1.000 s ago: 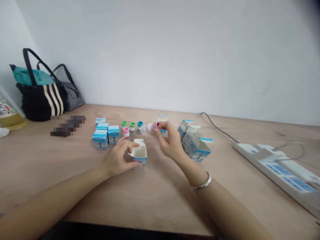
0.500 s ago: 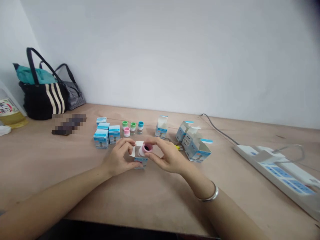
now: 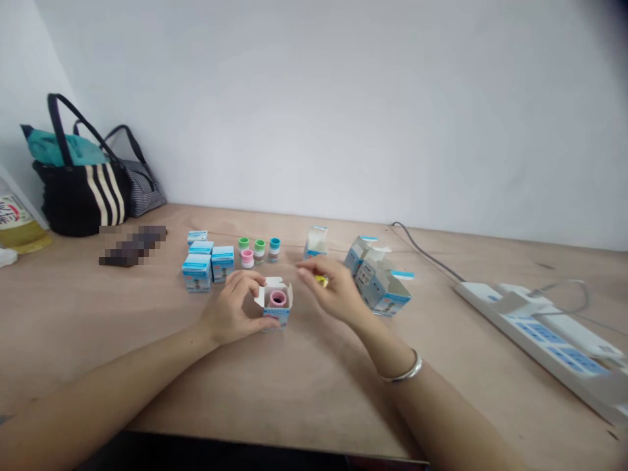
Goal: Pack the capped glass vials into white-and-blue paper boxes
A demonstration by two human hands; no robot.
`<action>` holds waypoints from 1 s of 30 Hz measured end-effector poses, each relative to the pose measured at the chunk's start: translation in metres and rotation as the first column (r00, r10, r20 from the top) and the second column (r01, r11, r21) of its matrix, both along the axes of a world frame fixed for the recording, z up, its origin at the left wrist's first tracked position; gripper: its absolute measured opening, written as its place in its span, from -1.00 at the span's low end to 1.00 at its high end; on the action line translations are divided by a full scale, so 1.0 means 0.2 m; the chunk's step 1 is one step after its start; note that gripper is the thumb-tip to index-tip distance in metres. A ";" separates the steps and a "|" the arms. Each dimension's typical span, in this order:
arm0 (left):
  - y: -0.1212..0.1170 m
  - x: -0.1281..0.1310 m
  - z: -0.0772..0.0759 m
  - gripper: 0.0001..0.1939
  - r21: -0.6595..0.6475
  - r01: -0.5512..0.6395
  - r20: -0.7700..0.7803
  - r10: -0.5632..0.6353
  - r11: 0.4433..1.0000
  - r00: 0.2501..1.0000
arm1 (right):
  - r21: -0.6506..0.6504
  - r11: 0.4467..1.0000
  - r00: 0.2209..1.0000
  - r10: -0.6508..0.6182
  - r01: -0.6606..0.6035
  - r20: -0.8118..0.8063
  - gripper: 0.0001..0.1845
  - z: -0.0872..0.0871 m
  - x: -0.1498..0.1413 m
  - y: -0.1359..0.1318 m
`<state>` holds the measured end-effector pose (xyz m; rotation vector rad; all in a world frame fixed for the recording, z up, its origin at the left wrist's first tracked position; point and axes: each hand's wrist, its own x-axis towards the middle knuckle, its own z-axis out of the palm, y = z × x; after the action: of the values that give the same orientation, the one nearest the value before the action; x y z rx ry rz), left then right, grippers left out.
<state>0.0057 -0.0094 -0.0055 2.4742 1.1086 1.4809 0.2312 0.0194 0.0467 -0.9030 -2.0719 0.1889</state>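
My left hand [image 3: 235, 304] is closed around the left side of a small blue-and-white box [image 3: 276, 318], which stands upright on the table with its top flaps raised. Inside the box sits a small jar with a pink rim [image 3: 278, 299] and a dark middle. To the right of the box, my right hand [image 3: 331, 288] hovers apart from it, thumb and fingers curved with a gap between them and no held thing visible. Through that gap shows part of a yellow object [image 3: 321, 280], mostly hidden.
Behind stand several small jars with green, pink and blue tops [image 3: 260, 247]. Closed boxes [image 3: 197, 273] stand to the left, opened boxes [image 3: 385, 288] to the right. A power strip [image 3: 544, 340] lies at right; bags [image 3: 81, 196] and a bottle [image 3: 19, 229] are at left.
The pink-rimmed jar has gone down into the open box. My right hand has let go of it and moved off to the right; my left hand keeps its place on the box.
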 end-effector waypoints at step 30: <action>-0.01 0.01 0.01 -0.58 0.059 -0.031 -0.115 0.038 0.998 0.993 | -0.139 0.800 0.702 -0.410 0.583 0.582 -0.79 -0.12 0.13 0.21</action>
<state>0.0080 -0.0111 -0.0030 2.6234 1.1486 1.4128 0.2577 0.0609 0.0218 -1.8729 -2.2095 -0.0408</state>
